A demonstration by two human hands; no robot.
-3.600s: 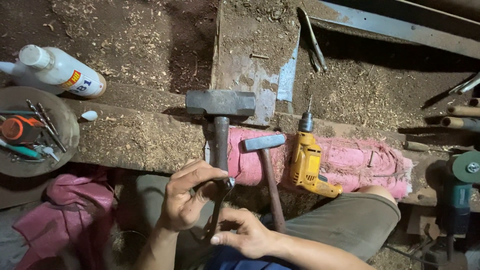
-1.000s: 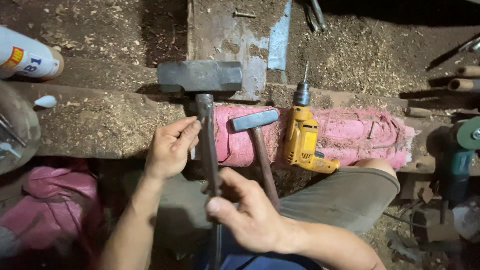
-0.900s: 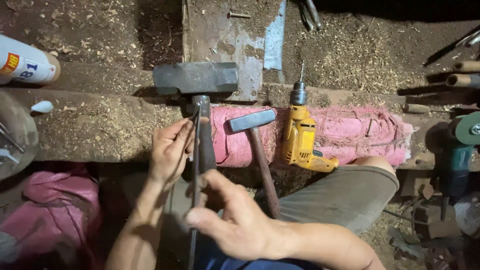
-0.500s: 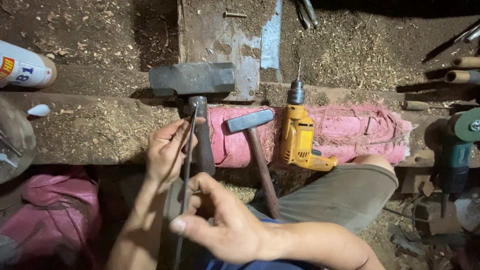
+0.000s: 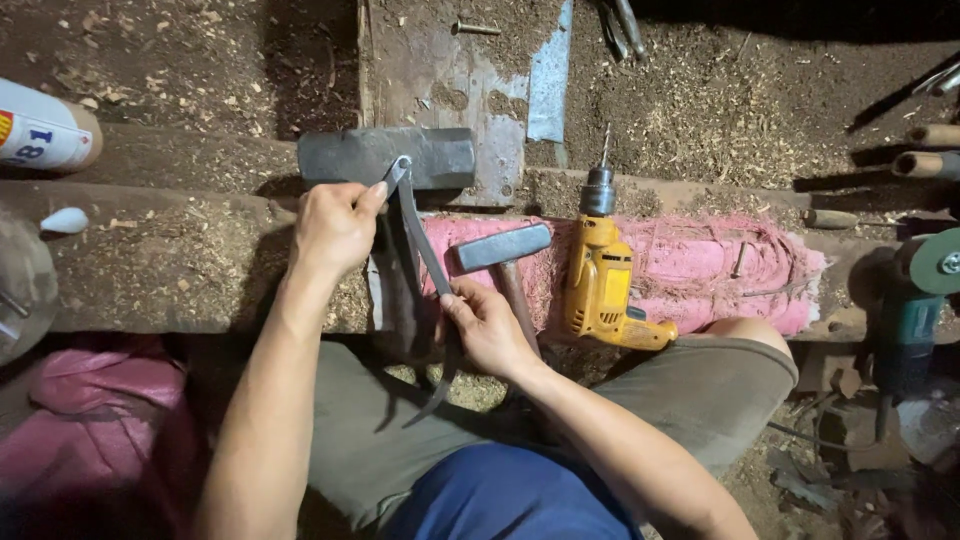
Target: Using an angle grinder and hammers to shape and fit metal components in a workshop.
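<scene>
Looks like early days: the left hand point(image 5: 335, 228) pinches the tip of a thin curved metal blade point(image 5: 425, 250) against the sledgehammer head point(image 5: 385, 158), right hand point(image 5: 490, 325) grips its lower end, small hammer point(image 5: 505, 250) lying untouched.

Rough woodworking or metalworking shop, ground-level. Sawdust and shavings point(image 5: 700, 110) cover the dirt floor and a heavy timber beam point(image 5: 170, 270). Tools lie about: a sledgehammer head point(image 5: 350, 155), a yellow electric drill point(image 5: 600, 285), a small hammer point(image 5: 500, 250), an angle grinder point(image 5: 915, 300).
</scene>
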